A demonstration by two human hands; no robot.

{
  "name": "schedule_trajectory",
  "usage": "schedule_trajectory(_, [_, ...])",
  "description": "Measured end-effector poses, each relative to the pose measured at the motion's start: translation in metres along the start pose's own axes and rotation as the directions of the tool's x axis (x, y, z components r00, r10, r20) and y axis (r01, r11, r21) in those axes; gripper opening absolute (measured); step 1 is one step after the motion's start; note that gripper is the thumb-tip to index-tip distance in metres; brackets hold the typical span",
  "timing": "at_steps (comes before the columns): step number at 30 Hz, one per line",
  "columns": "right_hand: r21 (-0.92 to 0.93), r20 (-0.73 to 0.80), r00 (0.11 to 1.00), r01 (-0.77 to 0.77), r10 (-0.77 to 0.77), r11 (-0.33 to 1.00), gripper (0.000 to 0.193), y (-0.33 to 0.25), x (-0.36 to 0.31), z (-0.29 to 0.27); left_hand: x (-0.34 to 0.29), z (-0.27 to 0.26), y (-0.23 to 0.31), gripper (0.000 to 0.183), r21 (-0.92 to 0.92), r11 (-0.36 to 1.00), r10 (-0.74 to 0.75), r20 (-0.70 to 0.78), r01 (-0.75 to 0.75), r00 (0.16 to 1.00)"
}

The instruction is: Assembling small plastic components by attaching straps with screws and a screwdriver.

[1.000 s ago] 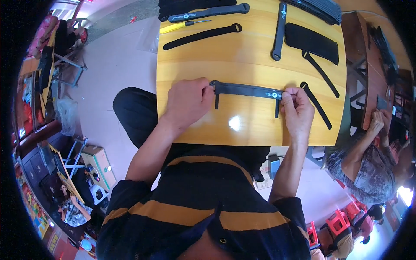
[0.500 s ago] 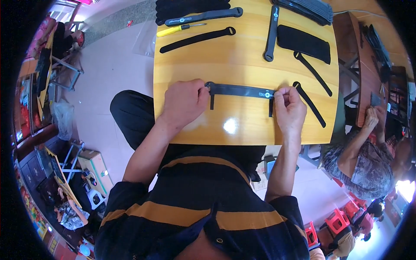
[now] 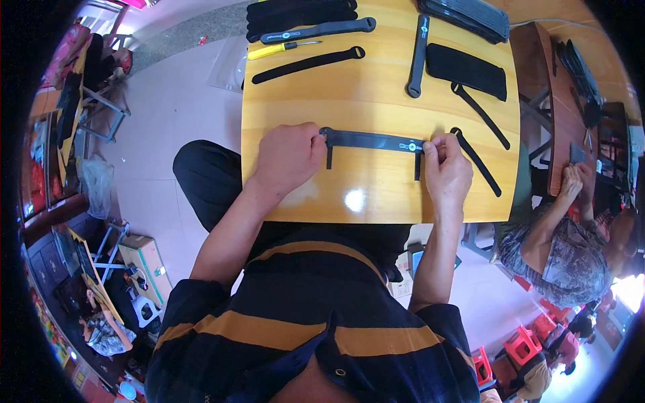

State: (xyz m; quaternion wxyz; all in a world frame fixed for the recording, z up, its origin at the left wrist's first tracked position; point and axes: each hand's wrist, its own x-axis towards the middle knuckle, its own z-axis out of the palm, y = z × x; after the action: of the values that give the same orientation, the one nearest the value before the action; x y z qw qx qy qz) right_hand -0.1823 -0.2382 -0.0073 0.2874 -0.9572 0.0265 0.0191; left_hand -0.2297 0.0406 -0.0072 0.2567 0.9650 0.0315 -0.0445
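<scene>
A dark grey cable strap (image 3: 373,140) stretches sideways between my hands over the near part of the yellow wooden table (image 3: 383,201). My left hand (image 3: 290,156) pinches its ringed end, and my right hand (image 3: 446,168) pinches the other end beside a small white print. A short dark strip points toward me near each end; I cannot tell what these are. Just right of my right hand lies a loose black strap (image 3: 478,161), with another black strap (image 3: 481,116) beyond it. Farther left rests a black strap (image 3: 309,65) with an end slot.
At the table's far side are a yellow-handled screwdriver (image 3: 275,50), a printed strap (image 3: 319,30), a second printed strap (image 3: 418,57), a black strap bundle (image 3: 466,70) and a grey strap stack (image 3: 463,19). A co-worker (image 3: 557,255) sits at a brown table (image 3: 545,101) to the right.
My hands and the strap between them stay nearly still. The whole view has shifted slightly, so the table and the loose straps appear a little displaced.
</scene>
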Motion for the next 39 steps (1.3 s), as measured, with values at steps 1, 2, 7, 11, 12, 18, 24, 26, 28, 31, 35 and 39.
schedule_trajectory(1, [-0.014, 0.000, 1.000, 0.005, -0.005, 1.000, 0.015, 0.001, 0.000, 0.000, 0.001, -0.001, -0.001, 0.025, 0.002, 1.000, 0.001, -0.005, -0.001, 1.000])
schedule_trajectory(2, [-0.028, 0.000, 1.000, 0.012, -0.012, 1.000, 0.016, 0.001, 0.000, 0.000, 0.001, -0.002, -0.002, 0.025, 0.018, 1.000, 0.018, 0.015, -0.018, 1.000])
schedule_trajectory(7, [-0.060, -0.015, 0.999, 0.030, -0.031, 0.998, 0.018, 0.005, 0.001, 0.003, 0.007, -0.006, -0.009, 0.027, 0.032, 0.997, 0.075, 0.041, -0.076, 0.996])
schedule_trajectory(11, [-0.102, -0.059, 0.998, 0.024, -0.031, 0.994, 0.025, -0.003, -0.003, -0.008, 0.006, -0.013, -0.014, 0.027, -0.021, 0.998, 0.056, -0.003, -0.056, 0.998])
schedule_trajectory(12, [-0.102, -0.067, 0.997, 0.031, -0.038, 0.994, 0.025, -0.005, -0.003, -0.008, 0.006, -0.016, -0.014, 0.027, -0.091, 0.995, 0.043, -0.071, -0.049, 0.997])
schedule_trajectory(18, [-0.036, -0.346, 0.807, 0.498, -0.478, 0.867, 0.035, -0.045, 0.006, 0.017, 0.023, -0.017, 0.021, 0.010, -0.105, 0.978, 0.129, -0.374, -0.180, 0.918])
schedule_trajectory(24, [-0.044, -0.314, 0.738, 0.618, -0.598, 0.785, 0.051, -0.080, 0.022, 0.080, 0.066, 0.030, 0.016, 0.014, 0.160, 0.901, 0.426, -0.501, -0.403, 0.753])
schedule_trajectory(26, [-0.034, -0.302, 0.737, 0.625, -0.604, 0.780, 0.053, -0.082, 0.024, 0.101, 0.072, 0.040, 0.006, 0.015, 0.221, 0.900, 0.435, -0.469, -0.375, 0.769])
schedule_trajectory(28, [-0.077, -0.279, 0.746, 0.610, -0.605, 0.788, 0.053, -0.079, 0.021, 0.109, 0.071, 0.043, 0.002, 0.015, 0.278, 0.897, 0.436, -0.436, -0.343, 0.787])
schedule_trajectory(31, [-0.166, -0.222, 0.758, 0.590, -0.613, 0.790, 0.054, -0.076, 0.021, 0.111, 0.068, 0.040, 0.000, 0.016, 0.326, 0.883, 0.457, -0.437, -0.337, 0.775])
schedule_trajectory(35, [-0.303, -0.097, 0.815, 0.523, -0.571, 0.797, 0.059, -0.060, 0.023, 0.094, 0.067, 0.040, -0.004, 0.012, 0.325, 0.879, 0.467, -0.447, -0.348, 0.763])
schedule_trajectory(39, [-0.352, -0.123, 0.834, 0.469, -0.537, 0.810, 0.063, -0.036, 0.026, 0.078, 0.069, 0.045, -0.006, 0.007, 0.344, 0.874, 0.476, -0.457, -0.344, 0.752])
